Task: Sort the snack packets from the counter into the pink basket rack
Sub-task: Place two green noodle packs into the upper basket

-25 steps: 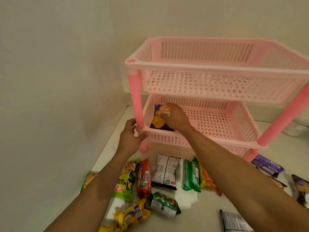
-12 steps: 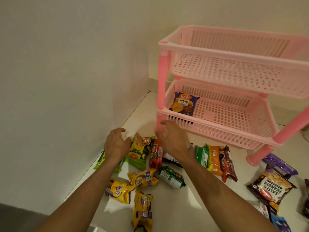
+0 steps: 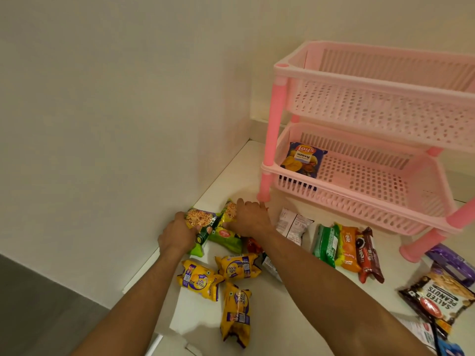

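Left hand (image 3: pixel 177 233) has fingers curled on a green namkeen packet (image 3: pixel 201 222); right hand (image 3: pixel 250 218) is curled over a second green packet (image 3: pixel 226 233), grip hidden under the palm, can't tell. Lift both by the body, not the seal, clear the pink post (image 3: pixel 272 129), drop beside the Lay's bag (image 3: pixel 303 159) in the lower basket (image 3: pixel 359 201). Pale counter (image 3: pixel 295 317) in a plain wall corner, packets scattered near the pink basket rack (image 3: pixel 380 80)

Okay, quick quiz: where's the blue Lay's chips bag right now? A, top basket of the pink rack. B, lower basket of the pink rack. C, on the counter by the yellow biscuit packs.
B: the Lay's bag leans in the left end of the rack's lower basket.
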